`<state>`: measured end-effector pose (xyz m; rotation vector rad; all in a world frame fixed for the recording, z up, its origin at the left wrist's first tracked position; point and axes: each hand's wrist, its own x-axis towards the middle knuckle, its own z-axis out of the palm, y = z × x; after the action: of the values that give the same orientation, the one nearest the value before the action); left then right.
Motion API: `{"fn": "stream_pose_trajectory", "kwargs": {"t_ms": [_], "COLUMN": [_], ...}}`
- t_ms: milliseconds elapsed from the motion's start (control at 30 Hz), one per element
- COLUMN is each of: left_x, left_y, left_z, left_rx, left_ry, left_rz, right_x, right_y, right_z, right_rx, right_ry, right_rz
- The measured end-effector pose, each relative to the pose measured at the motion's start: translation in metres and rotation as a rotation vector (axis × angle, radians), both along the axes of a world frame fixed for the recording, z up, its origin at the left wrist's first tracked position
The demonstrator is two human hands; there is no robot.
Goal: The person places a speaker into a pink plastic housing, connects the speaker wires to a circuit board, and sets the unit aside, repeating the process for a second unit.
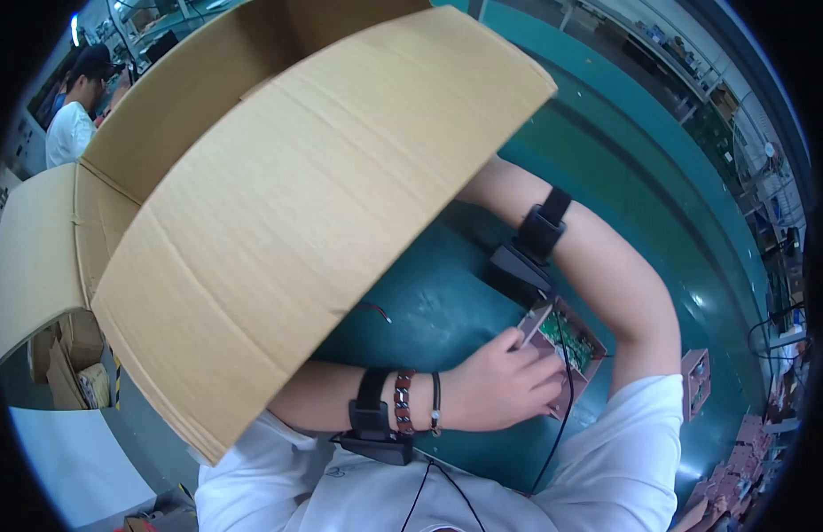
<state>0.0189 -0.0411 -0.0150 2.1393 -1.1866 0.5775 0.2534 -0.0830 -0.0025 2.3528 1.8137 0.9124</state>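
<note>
My left hand (509,377) reaches in from the lower left and grips a small open pinkish-brown housing (591,335). Its thumb rests near one wall, and the other fingers bend over the near side. Inside the housing sits a green circuit board (562,332), partly covered by my fingers. My right forearm (607,262) bends up and away to the left, passing behind a large cardboard flap. That flap hides my right hand completely. The flap belongs to a big open cardboard box (278,186), which fills the upper left.
Another pinkish-brown housing (695,383) lies beyond my right elbow, with a heap of similar parts (731,474) at the lower right. A short wire end (378,310) shows beside the flap on the green tabletop (438,275). A black cable (567,390) hangs across the held housing. A co-worker (72,115) is at the far left.
</note>
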Motion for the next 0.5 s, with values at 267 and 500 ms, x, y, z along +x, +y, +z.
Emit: {"fn": "stream_pose_trajectory", "kwargs": {"t_ms": [267, 500], "left_x": [-0.004, -0.001], "left_y": [0.002, -0.003], "left_z": [0.003, 0.006], "left_rx": [-0.022, -0.059], "left_ry": [0.016, 0.068], "left_rz": [-0.068, -0.196], "right_x": [-0.028, -0.061], "right_y": [0.013, -0.044], "right_z": [0.061, 0.092], "right_rx": [-0.323, -0.654], "right_ry": [0.104, 0.388], "right_rz": [-0.058, -0.278]}}
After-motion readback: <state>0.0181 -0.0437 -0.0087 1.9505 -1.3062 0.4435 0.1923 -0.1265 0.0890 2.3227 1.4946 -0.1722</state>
